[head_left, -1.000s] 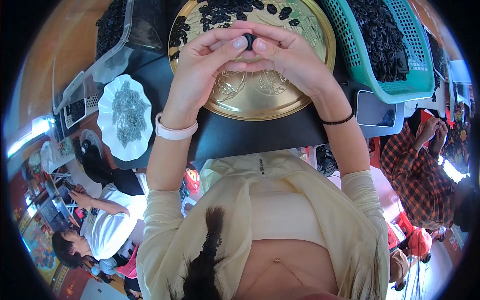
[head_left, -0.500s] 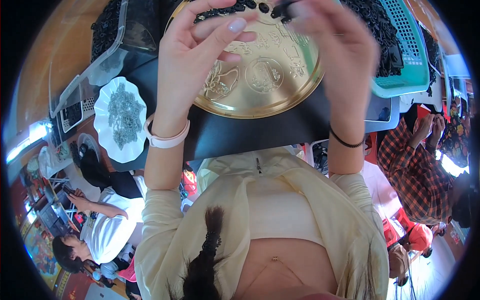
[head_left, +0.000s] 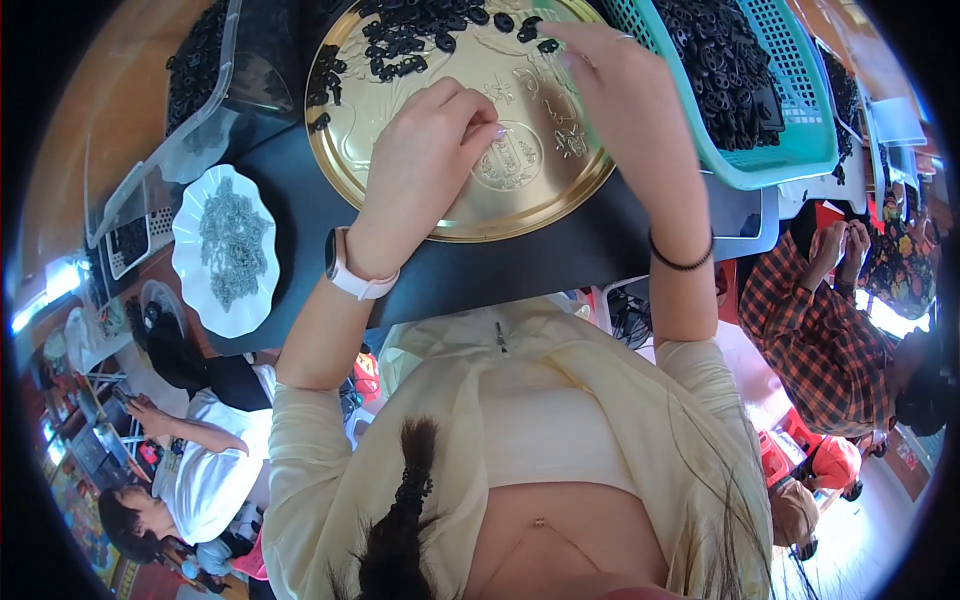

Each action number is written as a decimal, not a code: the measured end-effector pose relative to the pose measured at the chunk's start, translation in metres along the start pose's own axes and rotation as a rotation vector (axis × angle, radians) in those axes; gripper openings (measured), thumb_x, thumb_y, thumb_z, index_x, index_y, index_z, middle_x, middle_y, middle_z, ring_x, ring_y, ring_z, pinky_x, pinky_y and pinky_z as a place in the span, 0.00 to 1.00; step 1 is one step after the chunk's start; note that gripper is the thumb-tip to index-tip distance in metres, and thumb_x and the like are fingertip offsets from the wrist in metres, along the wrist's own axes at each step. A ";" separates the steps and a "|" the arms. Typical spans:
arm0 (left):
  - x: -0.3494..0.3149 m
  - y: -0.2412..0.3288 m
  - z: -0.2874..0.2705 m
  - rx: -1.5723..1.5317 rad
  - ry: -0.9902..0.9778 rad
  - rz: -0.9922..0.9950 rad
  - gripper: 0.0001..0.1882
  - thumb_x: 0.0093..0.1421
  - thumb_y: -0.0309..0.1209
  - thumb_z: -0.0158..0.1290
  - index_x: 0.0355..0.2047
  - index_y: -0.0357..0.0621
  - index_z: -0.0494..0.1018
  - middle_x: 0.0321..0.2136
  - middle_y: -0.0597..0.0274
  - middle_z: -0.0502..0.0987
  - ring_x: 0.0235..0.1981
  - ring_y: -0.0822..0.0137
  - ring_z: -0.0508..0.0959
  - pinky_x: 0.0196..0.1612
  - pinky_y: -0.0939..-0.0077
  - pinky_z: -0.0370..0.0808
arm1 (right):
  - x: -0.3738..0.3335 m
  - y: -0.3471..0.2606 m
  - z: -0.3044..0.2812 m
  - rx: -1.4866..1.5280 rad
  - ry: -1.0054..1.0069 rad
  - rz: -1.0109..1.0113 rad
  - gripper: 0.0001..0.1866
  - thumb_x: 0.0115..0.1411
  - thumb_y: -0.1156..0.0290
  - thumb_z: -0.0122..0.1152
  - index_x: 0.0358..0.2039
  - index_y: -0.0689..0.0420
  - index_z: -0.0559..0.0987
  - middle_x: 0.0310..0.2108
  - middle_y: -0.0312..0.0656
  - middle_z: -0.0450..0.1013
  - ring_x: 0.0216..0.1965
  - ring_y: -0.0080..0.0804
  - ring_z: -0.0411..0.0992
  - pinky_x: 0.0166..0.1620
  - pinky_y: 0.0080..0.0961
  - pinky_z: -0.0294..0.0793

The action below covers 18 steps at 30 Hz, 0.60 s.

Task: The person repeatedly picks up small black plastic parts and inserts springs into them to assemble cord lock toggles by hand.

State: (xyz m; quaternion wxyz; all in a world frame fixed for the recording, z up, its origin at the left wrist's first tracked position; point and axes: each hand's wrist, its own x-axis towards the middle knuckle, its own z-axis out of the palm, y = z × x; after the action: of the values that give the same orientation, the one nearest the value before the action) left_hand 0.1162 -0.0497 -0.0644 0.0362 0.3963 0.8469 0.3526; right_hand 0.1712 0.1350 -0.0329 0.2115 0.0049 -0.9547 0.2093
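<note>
Now left hand (head_left: 428,138) curls over gold tray (head_left: 480,238), thumb against forefinger, can't tell if holding; right hand (head_left: 612,72) hangs spread beside black parts (head_left: 445,42) on tray's far side. Parts probably light, stiff, slippery; best pinched by rims.

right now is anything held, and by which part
Cannot be told: the left hand is curled, its inside hidden, and the right hand is beside small black rounded pieces.

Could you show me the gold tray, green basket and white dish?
Gold tray (head_left: 512,165): head view, on its bare embossed circle.
Green basket (head_left: 775,174): head view, on its near wall.
White dish (head_left: 232,321): head view, on its near edge.
</note>
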 end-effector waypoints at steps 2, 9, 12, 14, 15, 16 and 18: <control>0.004 0.001 0.000 -0.019 -0.012 -0.012 0.05 0.51 0.30 0.55 0.29 0.44 0.74 0.26 0.62 0.72 0.32 0.60 0.74 0.35 0.69 0.72 | 0.001 0.027 0.027 -0.025 0.051 -0.022 0.11 0.53 0.77 0.53 0.38 0.63 0.77 0.34 0.51 0.73 0.35 0.44 0.72 0.40 0.31 0.71; 0.008 0.002 -0.014 -0.303 0.125 -0.197 0.07 0.53 0.29 0.56 0.32 0.43 0.74 0.24 0.63 0.76 0.22 0.70 0.74 0.25 0.79 0.70 | 0.007 0.040 0.041 0.015 0.026 0.102 0.09 0.51 0.74 0.56 0.34 0.62 0.77 0.30 0.50 0.73 0.36 0.47 0.71 0.41 0.35 0.70; 0.007 0.002 -0.012 -0.449 0.185 -0.247 0.08 0.54 0.30 0.57 0.34 0.44 0.76 0.24 0.66 0.77 0.21 0.77 0.72 0.24 0.83 0.68 | 0.009 0.038 0.038 0.052 0.001 0.119 0.09 0.53 0.72 0.58 0.35 0.61 0.76 0.29 0.44 0.73 0.30 0.35 0.72 0.36 0.25 0.71; 0.005 -0.002 -0.011 -0.529 0.182 -0.303 0.09 0.54 0.31 0.57 0.35 0.44 0.77 0.24 0.68 0.76 0.21 0.80 0.71 0.24 0.85 0.67 | 0.008 0.022 0.036 0.294 -0.031 0.221 0.09 0.54 0.70 0.59 0.34 0.61 0.75 0.28 0.40 0.73 0.28 0.28 0.72 0.34 0.21 0.71; 0.005 -0.006 -0.010 -0.603 0.191 -0.320 0.09 0.55 0.32 0.57 0.36 0.44 0.77 0.24 0.69 0.76 0.22 0.81 0.70 0.24 0.87 0.67 | 0.008 0.013 0.036 0.531 -0.064 0.325 0.10 0.54 0.69 0.60 0.34 0.60 0.75 0.27 0.36 0.73 0.27 0.22 0.71 0.32 0.18 0.71; 0.005 -0.007 -0.010 -0.677 0.196 -0.338 0.10 0.56 0.33 0.57 0.37 0.44 0.78 0.25 0.70 0.76 0.23 0.83 0.70 0.24 0.88 0.66 | 0.007 0.008 0.039 0.535 -0.066 0.325 0.10 0.54 0.69 0.60 0.34 0.60 0.75 0.27 0.36 0.73 0.27 0.22 0.71 0.32 0.18 0.71; 0.007 -0.006 -0.010 -0.691 0.237 -0.333 0.10 0.56 0.33 0.56 0.37 0.44 0.77 0.25 0.71 0.76 0.23 0.83 0.70 0.24 0.89 0.65 | 0.007 -0.001 0.043 1.019 -0.201 0.427 0.12 0.52 0.66 0.63 0.32 0.61 0.75 0.26 0.36 0.74 0.24 0.19 0.71 0.27 0.15 0.70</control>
State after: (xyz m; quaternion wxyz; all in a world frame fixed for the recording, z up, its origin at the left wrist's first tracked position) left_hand 0.1044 -0.0529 -0.0589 0.1259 0.1749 0.7294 0.6492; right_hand 0.1479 0.1173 -0.0653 0.0433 -0.0669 -0.7282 0.6807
